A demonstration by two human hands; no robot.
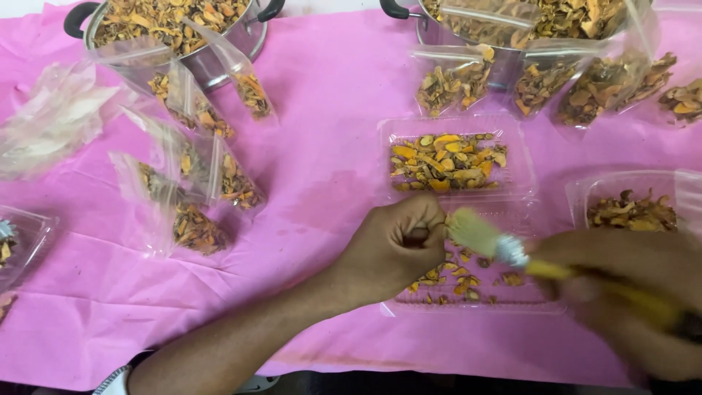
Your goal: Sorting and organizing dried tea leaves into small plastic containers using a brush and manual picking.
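The left hand [391, 252] is curled almost into a fist, its fingertips pinching a small dark piece [418, 235] over the near clear tray [475, 307]. The right hand [621, 292] (blurred) is wrapped around the yellow handle of a brush [479, 232]; the pale bristles touch the pinched piece beside the left fingertips. A few orange-brown dried slices [457, 281] lie scattered in that tray under both hands. Just behind it sits a second tray [457, 128], full of brighter yellow slices, and a third tray [632, 183] stands to the right. Everything rests on a pink cloth [322, 146]. Small filled bags [194, 227] lie to the left, more bags [450, 84] lean against the right pot [439, 33], and a left pot [241, 36] holds loose slices.
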